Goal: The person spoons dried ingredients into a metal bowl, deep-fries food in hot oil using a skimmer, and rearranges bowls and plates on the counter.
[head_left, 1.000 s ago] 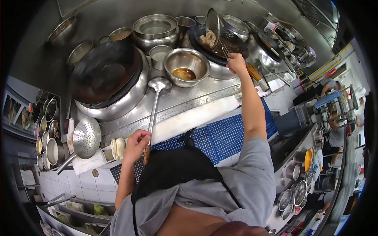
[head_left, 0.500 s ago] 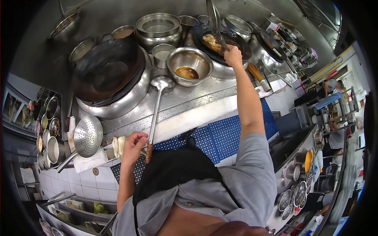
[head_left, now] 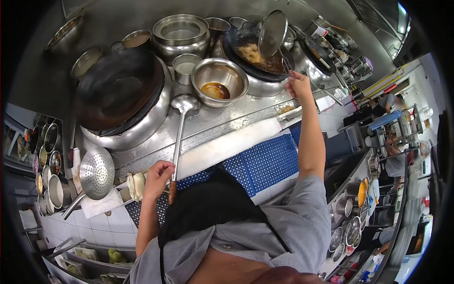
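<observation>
My right hand [head_left: 299, 86] is closed around the handle of a round skimmer [head_left: 273, 34]. The skimmer's disc is tilted up above the right-hand wok [head_left: 231, 47], which holds brown liquid and pale yellow pieces of food [head_left: 250, 53]. At the counter's front edge, my left hand [head_left: 158, 179] has its fingers curled, close beside the handle of a long steel ladle [head_left: 178, 132]. The ladle rests on the counter, its wooden grip sticking out over the edge. I cannot tell whether my fingertips touch it.
A steel bowl [head_left: 220, 78] with brown liquid sits between the woks, beside a small pot [head_left: 184, 66]. A large dark wok [head_left: 118, 92] stands at the left. Near the front edge are a perforated ladle [head_left: 97, 173] and a white cloth [head_left: 227, 146]. Other people are at the far right.
My right hand has moved rightward, and the skimmer has turned from nearly edge-on to showing its round face. My left hand stays curled by the ladle. The view has shifted slightly.
</observation>
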Tool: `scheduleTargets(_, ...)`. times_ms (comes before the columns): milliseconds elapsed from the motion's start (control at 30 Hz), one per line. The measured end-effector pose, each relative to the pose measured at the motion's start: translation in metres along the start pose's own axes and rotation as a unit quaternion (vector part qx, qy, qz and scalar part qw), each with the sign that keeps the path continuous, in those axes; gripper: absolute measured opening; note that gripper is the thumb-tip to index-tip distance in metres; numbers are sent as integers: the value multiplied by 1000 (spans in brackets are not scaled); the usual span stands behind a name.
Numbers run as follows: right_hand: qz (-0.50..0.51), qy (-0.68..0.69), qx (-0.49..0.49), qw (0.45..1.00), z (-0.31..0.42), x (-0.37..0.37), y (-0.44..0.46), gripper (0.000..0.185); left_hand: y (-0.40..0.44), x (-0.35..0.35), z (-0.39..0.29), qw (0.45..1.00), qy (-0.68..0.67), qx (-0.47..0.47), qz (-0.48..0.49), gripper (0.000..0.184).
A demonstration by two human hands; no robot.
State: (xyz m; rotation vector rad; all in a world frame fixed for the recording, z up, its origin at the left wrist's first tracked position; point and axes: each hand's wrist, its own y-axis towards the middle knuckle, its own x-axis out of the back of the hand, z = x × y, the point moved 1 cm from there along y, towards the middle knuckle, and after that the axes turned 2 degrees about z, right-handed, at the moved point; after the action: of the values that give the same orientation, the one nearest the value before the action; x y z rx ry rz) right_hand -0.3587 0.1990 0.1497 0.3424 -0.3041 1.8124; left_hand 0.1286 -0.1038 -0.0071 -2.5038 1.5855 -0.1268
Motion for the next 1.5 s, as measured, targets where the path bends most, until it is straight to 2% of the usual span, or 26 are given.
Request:
scheduleTargets(167, 35, -11, 14, 999, 27, 8, 23, 45, 28, -23, -4, 1000, 12, -6, 22, 13)
scheduleTargets(267, 50, -77, 51, 994, 53, -2, 57, 43, 50, -45, -10, 999, 13, -22, 21, 12)
scheduleTargets(400, 65, -231, 114, 964, 103, -31, 125, 39, 74, -75, -17, 998, -50, 22, 33, 14)
scheduleTargets(500, 61, -309, 165, 935, 134, -58, 184, 40, 84, -97, -32, 998, -9, 54, 1, 13)
scheduleTargets(633, 64, -368, 219, 902, 150, -109, 264, 38, 86, -122, -43, 994, -19, 84, -65, 13)
scheduleTargets(667, 53, -404, 283, 868, 138, -127, 298, 34, 86, -126, -41, 994, -7, 75, -78, 13)
scheduleTargets(767, 150, -538, 240, 794, 154, -151, 319, 34, 81, -134, -36, 993, -20, 58, -103, 14)
scheduleTargets(800, 68, -561, 290, 772, 160, -157, 321, 36, 83, -131, -37, 992, -24, 57, -114, 14)
scheduleTargets(867, 80, -526, 288, 796, 168, -146, 317, 37, 77, -132, -32, 989, -40, 67, -127, 15)
scheduleTargets(967, 69, -419, 303, 853, 153, -128, 317, 40, 81, -121, -31, 994, -18, 68, -84, 15)
scheduleTargets(1033, 69, -333, 274, 900, 137, -104, 281, 41, 86, -112, -34, 996, 20, 66, -51, 18)
scheduleTargets(1100, 51, -295, 258, 919, 122, -82, 231, 43, 93, -109, -29, 998, 24, 45, -27, 18)
scheduleTargets(1133, 42, -279, 247, 927, 116, -73, 204, 43, 96, -106, -36, 997, 67, 38, -14, 19)
scheduleTargets(1200, 34, -226, 266, 936, 100, -56, 156, 43, 101, -99, -32, 998, 59, 22, 21, 18)
scheduleTargets(1300, -17, -269, 180, 946, 49, -29, 95, 43, 98, -79, -19, 993, 63, 12, 96, 18)
scheduleTargets(1367, 2, -267, 171, 948, 19, -25, 79, 43, 93, -76, -16, 988, 81, 7, 130, 18)
scheduleTargets(1400, 30, -242, 50, 968, 30, -28, 53, 43, 88, -76, -18, 986, 85, 8, 141, 18)
scheduleTargets(1500, 21, -268, 54, 962, -34, -13, 50, 44, 80, -74, -27, 984, 90, 3, 157, 18)
